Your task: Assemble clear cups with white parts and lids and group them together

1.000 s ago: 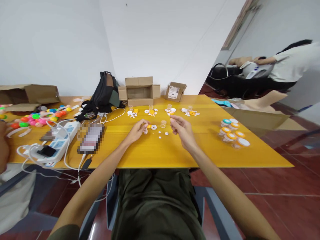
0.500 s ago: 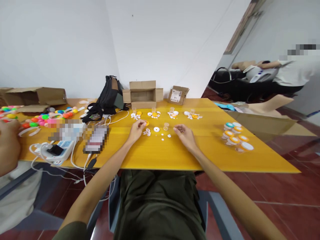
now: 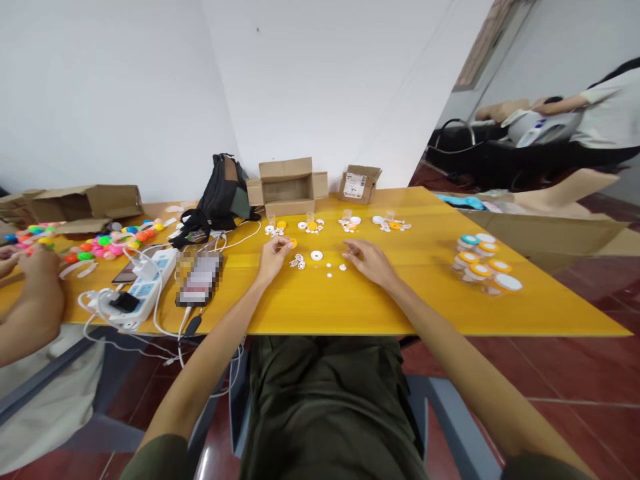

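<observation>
My left hand [image 3: 273, 257] is raised slightly over the yellow table [image 3: 350, 307], its fingers pinched on a small orange cap [image 3: 293, 243]. My right hand [image 3: 369, 261] lies low on the table, its fingers drawn together and pointing left; whether they hold anything is hidden. Between the hands lie a white ring [image 3: 317, 255], some white dotted pieces [image 3: 299, 262] and tiny white discs [image 3: 343, 267]. Behind them run several small groups of white and orange parts [image 3: 313, 226].
A black backpack [image 3: 220, 193], an open cardboard box [image 3: 290, 183] and a smaller box [image 3: 359, 184] stand at the back. Lidded jars [image 3: 483, 263] sit to the right. A power strip [image 3: 145, 283], cables, a phone [image 3: 200, 277] and coloured balls [image 3: 100, 243] lie left. Another person's hands [image 3: 30, 287] work at far left.
My right hand has come down from the air to the table, beside the small white pieces. The left hand stays pinched on the orange cap. The view has shifted slightly.
</observation>
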The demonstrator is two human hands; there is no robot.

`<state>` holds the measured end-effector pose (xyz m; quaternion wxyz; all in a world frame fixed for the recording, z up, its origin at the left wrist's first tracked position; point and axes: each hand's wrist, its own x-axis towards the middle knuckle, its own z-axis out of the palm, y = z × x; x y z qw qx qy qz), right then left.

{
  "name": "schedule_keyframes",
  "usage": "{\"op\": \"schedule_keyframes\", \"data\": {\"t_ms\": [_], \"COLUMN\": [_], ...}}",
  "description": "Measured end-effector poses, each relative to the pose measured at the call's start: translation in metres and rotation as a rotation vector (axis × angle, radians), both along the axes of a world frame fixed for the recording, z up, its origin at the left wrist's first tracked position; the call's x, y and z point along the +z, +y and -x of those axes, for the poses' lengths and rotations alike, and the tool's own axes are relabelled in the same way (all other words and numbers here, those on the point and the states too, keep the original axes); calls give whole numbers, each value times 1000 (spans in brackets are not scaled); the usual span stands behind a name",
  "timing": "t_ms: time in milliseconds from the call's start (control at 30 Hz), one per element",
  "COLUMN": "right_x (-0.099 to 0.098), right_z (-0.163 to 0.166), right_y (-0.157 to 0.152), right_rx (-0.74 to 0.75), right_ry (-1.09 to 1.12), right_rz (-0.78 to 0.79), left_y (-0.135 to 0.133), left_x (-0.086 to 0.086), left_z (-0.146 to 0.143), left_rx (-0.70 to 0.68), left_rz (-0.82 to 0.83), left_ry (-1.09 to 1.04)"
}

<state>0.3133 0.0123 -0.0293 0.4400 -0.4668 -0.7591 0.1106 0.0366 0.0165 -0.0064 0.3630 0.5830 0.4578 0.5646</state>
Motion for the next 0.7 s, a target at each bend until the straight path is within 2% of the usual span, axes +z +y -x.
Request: {"op": "schedule_keyframes", "data": {"t_ms": [133, 233, 400, 600, 700], "right_x": [-3, 2, 25, 56, 59], "right_z": [-3, 0, 24, 70, 73], "right_y": [-1, -3, -10, -12, -11], "right_rx": [-16, -51, -99, 20, 20], "right_ry": [-47, -99, -289, -697, -718], "right_rz": [16, -38, -91, 67, 66], "left_y": [1, 1, 3, 2, 0], "left_x": [-2, -3, -5, -6, -4], "left_z": [0, -1, -1, -2, -4], "left_rx": [2, -5, 2, 2, -20], "left_rz": [16, 22, 6, -59, -91], "left_ry": [93, 205, 274, 417, 506]}}
